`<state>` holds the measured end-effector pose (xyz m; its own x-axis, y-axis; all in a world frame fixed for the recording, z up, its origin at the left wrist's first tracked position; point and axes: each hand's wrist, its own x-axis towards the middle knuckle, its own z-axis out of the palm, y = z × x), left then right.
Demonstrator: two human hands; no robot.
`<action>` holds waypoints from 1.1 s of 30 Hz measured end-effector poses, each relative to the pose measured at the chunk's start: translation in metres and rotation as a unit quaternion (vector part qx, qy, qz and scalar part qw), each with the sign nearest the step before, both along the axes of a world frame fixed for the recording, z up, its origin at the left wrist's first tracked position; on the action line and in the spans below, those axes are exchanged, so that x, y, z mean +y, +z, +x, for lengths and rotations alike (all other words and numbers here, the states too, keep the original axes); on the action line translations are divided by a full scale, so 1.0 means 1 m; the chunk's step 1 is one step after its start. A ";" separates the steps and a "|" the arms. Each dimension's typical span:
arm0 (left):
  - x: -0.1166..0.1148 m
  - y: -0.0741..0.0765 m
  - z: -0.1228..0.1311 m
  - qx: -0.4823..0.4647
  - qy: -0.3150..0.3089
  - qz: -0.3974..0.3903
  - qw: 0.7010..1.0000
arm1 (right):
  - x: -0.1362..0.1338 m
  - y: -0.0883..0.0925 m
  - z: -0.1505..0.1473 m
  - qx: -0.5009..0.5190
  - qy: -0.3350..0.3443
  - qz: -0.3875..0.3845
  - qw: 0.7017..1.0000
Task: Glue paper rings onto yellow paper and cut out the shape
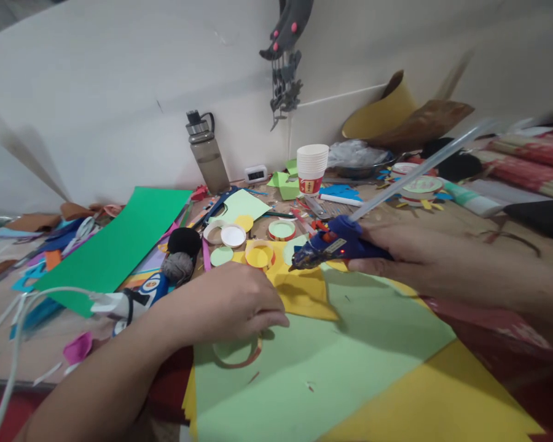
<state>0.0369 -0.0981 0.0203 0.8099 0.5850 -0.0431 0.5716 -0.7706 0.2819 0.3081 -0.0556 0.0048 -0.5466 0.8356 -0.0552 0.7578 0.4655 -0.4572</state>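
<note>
My right hand [387, 245] grips a blue glue gun [332, 242] with a long clear glue stick [419, 169] standing out of its back. A small red light shows on the gun, and its nozzle points left over yellow paper [304, 291]. My left hand [239, 301] is closed, fingers curled down, over a thin paper ring [258, 353]; the ring's far side and the fingertips are hidden under the hand. Below lies a large light green sheet [304, 380]. Just beyond sit a yellow-lined ring [260, 255] and a pale green disc [222, 256].
A dark green sheet [115, 245], a black pompom [184, 242] and a white plug with cable [115, 305] lie left. Behind stand a water bottle [209, 159], a small clock [256, 174] and stacked paper cups [312, 169]. Paper scraps are scattered about.
</note>
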 end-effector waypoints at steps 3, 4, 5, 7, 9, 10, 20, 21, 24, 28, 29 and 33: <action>0.011 -0.002 -0.005 -0.107 0.113 0.062 0.986 | 0.003 -0.003 0.001 0.026 0.007 0.031 0.999; 0.015 -0.004 -0.007 -0.135 0.164 0.094 0.973 | 0.005 -0.004 0.001 0.035 0.011 0.043 0.998; 0.020 -0.007 -0.009 -0.131 0.198 0.107 0.965 | 0.006 -0.005 0.002 0.040 0.014 0.052 0.998; 0.030 -0.012 -0.012 -0.123 0.222 0.110 0.961 | 0.009 -0.006 0.003 0.037 0.011 0.065 0.997; 0.038 -0.019 -0.015 -0.117 0.236 0.098 0.960 | 0.011 -0.007 0.003 0.031 0.006 0.071 0.997; 0.041 -0.022 -0.016 -0.112 0.238 0.084 0.961 | 0.011 -0.007 0.002 0.029 0.006 0.073 0.997; 0.050 -0.037 -0.019 -0.106 0.209 -0.002 0.972 | 0.007 -0.003 -0.004 0.033 0.002 0.045 0.998; 0.049 -0.036 -0.018 -0.109 0.208 0.006 0.972 | 0.008 -0.004 -0.003 0.033 0.003 0.045 0.998; 0.042 -0.028 -0.015 -0.139 0.210 0.058 0.966 | 0.010 -0.005 -0.002 0.036 0.005 0.050 0.998; 0.025 -0.007 -0.009 -0.125 0.150 0.049 0.979 | 0.008 -0.006 0.000 0.047 0.014 0.041 0.998; 0.022 -0.003 -0.008 -0.099 0.089 0.002 0.991 | 0.007 -0.006 0.000 0.048 0.015 0.029 0.998; 0.015 0.002 -0.007 -0.031 -0.031 -0.096 0.994 | -0.001 -0.003 -0.003 0.048 0.005 -0.014 0.999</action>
